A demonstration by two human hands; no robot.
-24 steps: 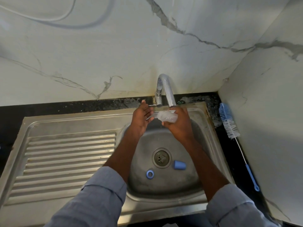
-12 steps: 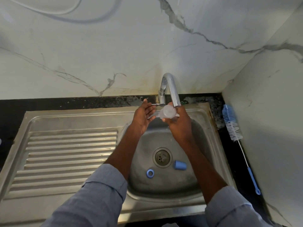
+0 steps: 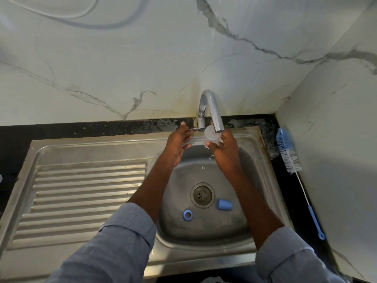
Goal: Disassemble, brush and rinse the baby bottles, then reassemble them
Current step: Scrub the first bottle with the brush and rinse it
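Since the previous 2 views, our right hand [image 3: 224, 149] has turned the clear bottle [image 3: 212, 136], gripped in curled fingers, mouth-up beneath the tap spout [image 3: 216, 117], while our left hand [image 3: 179, 142], fingers straight, touches the tap lever [image 3: 192, 129]; we judge rinsing is underway, with drops falling below the bottle. In the sink [image 3: 253, 139], the blue ring [image 3: 187, 215] and blue cap [image 3: 224, 204] lie beside the drain [image 3: 202, 195], and the bottle brush [image 3: 289, 158] lies on the counter along the sink's right edge; nothing obstructs.

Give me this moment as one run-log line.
step: rinse | right hand: holds clear bottle under tap | left hand: at tap lever | in sink: blue ring, blue cap
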